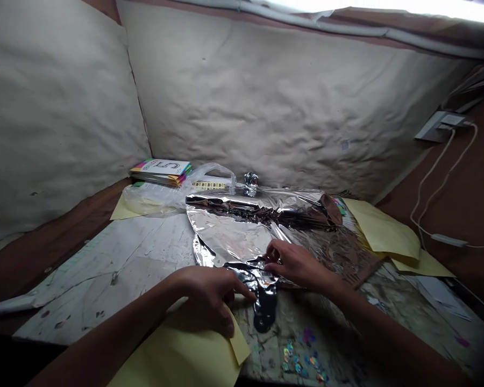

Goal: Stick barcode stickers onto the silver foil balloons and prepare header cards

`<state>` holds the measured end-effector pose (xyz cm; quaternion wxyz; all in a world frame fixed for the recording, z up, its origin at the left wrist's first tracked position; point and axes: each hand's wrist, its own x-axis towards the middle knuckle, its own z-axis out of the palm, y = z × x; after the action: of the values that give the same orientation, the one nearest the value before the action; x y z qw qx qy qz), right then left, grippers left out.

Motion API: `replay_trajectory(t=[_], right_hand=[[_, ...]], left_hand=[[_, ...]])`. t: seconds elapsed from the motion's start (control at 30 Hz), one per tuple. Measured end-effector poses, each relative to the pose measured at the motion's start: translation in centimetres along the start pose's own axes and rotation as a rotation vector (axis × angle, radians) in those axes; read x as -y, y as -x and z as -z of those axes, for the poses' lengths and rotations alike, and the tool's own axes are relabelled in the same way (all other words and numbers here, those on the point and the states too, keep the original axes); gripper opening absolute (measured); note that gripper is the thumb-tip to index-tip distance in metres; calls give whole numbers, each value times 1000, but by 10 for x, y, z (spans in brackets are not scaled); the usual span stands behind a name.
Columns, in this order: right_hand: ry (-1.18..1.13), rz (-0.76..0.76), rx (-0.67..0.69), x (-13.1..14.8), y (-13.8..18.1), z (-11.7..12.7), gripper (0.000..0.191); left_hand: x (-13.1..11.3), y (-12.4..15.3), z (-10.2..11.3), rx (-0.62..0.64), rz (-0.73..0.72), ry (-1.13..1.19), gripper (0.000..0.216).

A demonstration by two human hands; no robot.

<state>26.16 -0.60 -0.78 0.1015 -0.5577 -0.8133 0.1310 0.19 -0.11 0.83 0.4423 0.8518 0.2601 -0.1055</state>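
My left hand is closed around the upper edge of a yellow paper envelope, its thumb lying against the folded flap. Its index finger stretches out toward a narrow dark end of shiny silver foil. The foil lies crumpled and flat across the middle of the table, with a fold along its far side. My right hand is bent over the foil's near edge, thumb and fingertips pinched together on it. Both sets of fingertips are partly hidden.
Colourful number cards and a clear plastic bag lie at the back left. More yellow paper rests on the right. Shiny sequins are scattered near the front. White cables hang from a wall socket at right.
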Motion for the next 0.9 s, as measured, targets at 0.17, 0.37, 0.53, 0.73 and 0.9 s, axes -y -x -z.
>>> replay_trajectory(t=[0.17,0.37,0.53,0.73,0.9], right_hand=[[-117,204,-30,-16,23,4,8],[-105,463,-84,-8,45,-10,34],[-32,592,-256,-6,45,-31,15],[-53,616,-370,3,46,-36,15],[-45,626,-393,7,45,-39,13]], left_hand=[[3,-1,-1,15,-19,-4,80],[5,-2,-2,14,-10,18,83],[4,2,5,-83,-42,64,77],[10,1,9,-325,-85,73,85],[4,-10,2,-333,29,-25,71]])
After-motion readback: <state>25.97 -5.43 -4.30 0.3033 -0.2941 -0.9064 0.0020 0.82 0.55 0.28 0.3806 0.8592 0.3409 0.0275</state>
